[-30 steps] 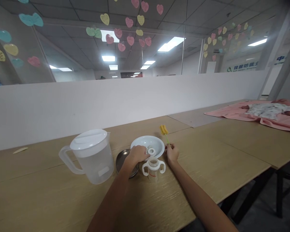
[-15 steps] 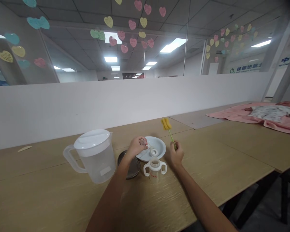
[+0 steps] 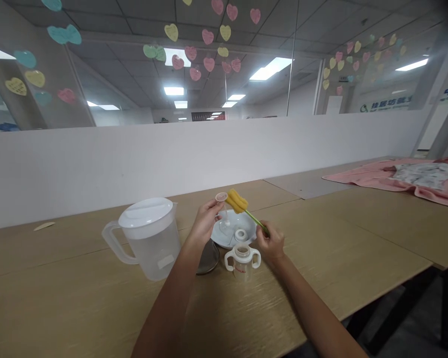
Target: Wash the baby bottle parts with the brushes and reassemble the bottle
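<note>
My left hand (image 3: 204,223) holds a small clear bottle cap (image 3: 221,197) by its edge, above a white bowl (image 3: 224,242). In my right hand (image 3: 272,242) is the green handle of a yellow sponge bottle brush (image 3: 237,201). The sponge head is right beside the cap; whether they touch I cannot tell. A white collar ring (image 3: 241,235) and a thin pale straw-like piece lie in the bowl. In front of it stands a clear baby bottle (image 3: 242,268) without a lid, with two white handles. A dark round tray (image 3: 209,262) is partly hidden behind my left forearm.
To the left stands a lidded clear plastic pitcher (image 3: 153,243). A flat pale piece (image 3: 45,226) lies farther left. On the right, a pink blanket (image 3: 362,173) carries a small figure in patterned clothing (image 3: 418,175). A white wall (image 3: 115,164) rises behind the table.
The brush has swung left and tilted, bringing its sponge head from right of the bowl to the cap. My left hand has raised the cap and turned it upward.
</note>
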Demonstrator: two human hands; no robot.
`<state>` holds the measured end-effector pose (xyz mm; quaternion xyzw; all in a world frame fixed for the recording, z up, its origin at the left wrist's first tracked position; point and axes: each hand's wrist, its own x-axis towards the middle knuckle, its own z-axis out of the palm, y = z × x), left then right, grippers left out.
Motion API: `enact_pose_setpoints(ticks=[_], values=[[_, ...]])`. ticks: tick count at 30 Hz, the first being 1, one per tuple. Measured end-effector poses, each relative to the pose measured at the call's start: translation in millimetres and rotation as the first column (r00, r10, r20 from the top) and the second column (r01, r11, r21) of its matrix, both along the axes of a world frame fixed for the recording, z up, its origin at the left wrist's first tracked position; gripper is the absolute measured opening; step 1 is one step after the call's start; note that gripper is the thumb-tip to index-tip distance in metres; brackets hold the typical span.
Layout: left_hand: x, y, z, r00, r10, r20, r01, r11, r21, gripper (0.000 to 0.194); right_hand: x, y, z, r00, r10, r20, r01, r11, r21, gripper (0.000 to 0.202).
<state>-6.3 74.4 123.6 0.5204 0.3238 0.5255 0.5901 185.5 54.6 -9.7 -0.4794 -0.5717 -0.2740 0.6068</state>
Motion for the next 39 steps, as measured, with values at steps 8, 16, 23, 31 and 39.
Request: enact_pose_setpoints(ticks=[8, 16, 23, 31, 39], values=[[0, -3, 4.2, 0.996, 0.008, 0.086, -0.011, 0.999, 0.038, 0.028, 4, -3, 4.8, 0.984, 0.025, 0.179, -0.020, 0.999, -0.028, 0.027], [-16, 6, 3.7, 0.997, 0.018, 0.081, -0.020, 1.000, 0.018, 0.024, 5, 3, 9.0, 0.978, 0.023, 0.208, -0.033, 0.998, 0.045, 0.026], [-14, -3, 6.0, 0.982, 0.126, -0.138, -0.084, 0.958, 0.275, 0.032, 12, 7, 7.3, 0.964, -0.037, 0.262, 0.023, 0.998, 0.056, 0.025], [-15, -17, 11.0, 0.595, 0.462, -0.657, 0.025, 0.807, 0.590, 0.030, 16, 6, 2.7, 0.996, -0.049, 0.080, 0.049, 0.999, -0.005, 0.028], [-39, 7, -6.2, 0.378, 0.450, -0.809, -0.055, 0.883, 0.466, 0.016, 24, 8, -2.5, 0.964, -0.164, -0.208, 0.126, 0.975, -0.186, 0.031]])
